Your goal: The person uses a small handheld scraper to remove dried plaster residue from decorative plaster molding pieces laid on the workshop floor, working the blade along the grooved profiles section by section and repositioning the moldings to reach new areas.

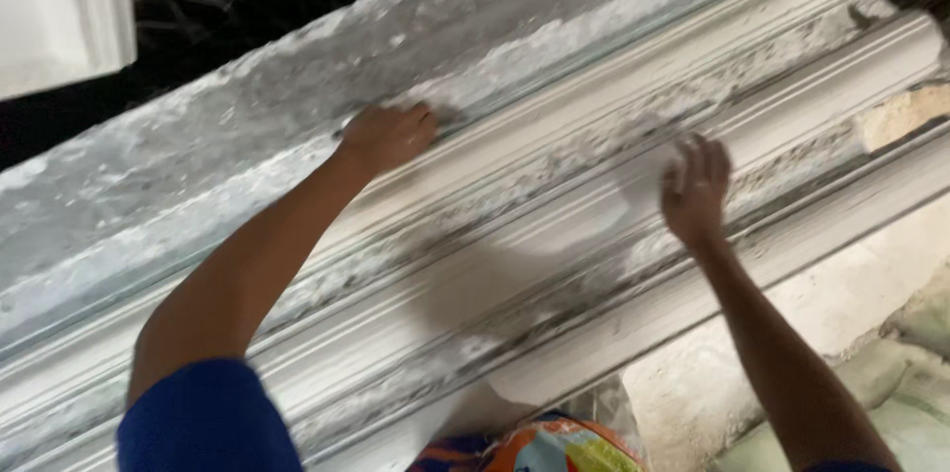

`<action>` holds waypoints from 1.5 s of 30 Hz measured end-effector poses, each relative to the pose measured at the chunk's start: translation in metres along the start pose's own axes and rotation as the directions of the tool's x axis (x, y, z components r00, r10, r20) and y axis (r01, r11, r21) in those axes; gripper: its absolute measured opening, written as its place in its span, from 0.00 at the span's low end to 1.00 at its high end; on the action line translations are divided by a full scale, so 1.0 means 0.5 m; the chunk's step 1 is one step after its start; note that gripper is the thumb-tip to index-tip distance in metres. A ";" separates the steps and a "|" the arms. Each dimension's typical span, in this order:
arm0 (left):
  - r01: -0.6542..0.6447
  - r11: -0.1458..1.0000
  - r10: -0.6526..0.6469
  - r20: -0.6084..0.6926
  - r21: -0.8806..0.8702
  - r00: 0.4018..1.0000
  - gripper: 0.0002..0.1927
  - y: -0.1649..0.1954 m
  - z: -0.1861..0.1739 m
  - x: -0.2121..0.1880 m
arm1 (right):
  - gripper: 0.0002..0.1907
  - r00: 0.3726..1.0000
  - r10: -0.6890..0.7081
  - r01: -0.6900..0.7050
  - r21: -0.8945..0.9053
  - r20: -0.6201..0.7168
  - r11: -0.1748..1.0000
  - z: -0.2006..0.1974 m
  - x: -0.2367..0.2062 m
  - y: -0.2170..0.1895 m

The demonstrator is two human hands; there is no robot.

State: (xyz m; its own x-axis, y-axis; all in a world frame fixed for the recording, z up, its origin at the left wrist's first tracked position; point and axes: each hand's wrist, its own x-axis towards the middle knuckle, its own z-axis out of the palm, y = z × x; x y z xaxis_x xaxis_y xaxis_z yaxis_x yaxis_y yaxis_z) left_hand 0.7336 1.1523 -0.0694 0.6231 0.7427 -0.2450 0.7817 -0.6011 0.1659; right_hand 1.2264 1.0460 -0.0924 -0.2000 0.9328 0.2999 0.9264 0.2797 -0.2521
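Note:
A long white plaster moulding [554, 225] with stepped ridges runs diagonally across the view, its surface rough and crusted with grey patches. My left hand [388, 134] is curled and pressed on the upper ridge of the moulding, beside a wide grey slab [247, 106]. My right hand [696, 190] is laid on the middle ridges, fingers a little apart, with nothing visible in it. I cannot tell whether the left hand's fist holds anything.
A white panel [59, 12] sits at the top left before a dark gap. A colourful bag [554, 447] lies below the moulding. Pale sacks [891, 393] and a dusty floor are at the bottom right.

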 end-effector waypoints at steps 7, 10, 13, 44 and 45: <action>0.004 0.999 -0.002 -0.079 0.034 0.997 0.12 0.181 -0.042 0.335 | 0.20 0.998 0.028 -0.030 -0.039 -0.048 0.999 -0.104 0.132 0.384; 0.003 1.000 0.000 -0.109 0.028 0.994 0.11 0.277 -0.085 0.565 | 0.22 0.999 -0.031 0.029 -0.082 -0.029 0.996 -0.102 0.228 0.521; -0.050 0.999 0.051 -0.152 0.010 0.987 0.15 0.350 -0.126 0.746 | 0.22 0.999 -0.020 0.024 -0.108 0.036 0.994 -0.100 0.306 0.608; 0.217 -0.019 -0.989 0.050 -0.976 0.138 0.20 0.817 0.103 0.096 | 0.17 0.955 -0.290 0.295 0.249 -0.057 0.922 -0.046 0.255 0.378; 0.173 0.006 -0.999 0.000 -0.985 0.033 0.21 0.836 0.119 0.016 | 0.16 0.956 -0.291 0.255 0.379 0.041 0.890 -0.044 0.231 0.302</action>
State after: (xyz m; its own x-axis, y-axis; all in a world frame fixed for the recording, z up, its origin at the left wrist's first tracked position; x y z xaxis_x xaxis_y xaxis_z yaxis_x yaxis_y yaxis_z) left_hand 1.0640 0.8890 -0.0590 -0.7604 0.6257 -0.1739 0.1362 0.4155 0.8994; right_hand 1.3501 1.1910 -0.0755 -0.4739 0.8193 0.3226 0.6522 0.5728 -0.4965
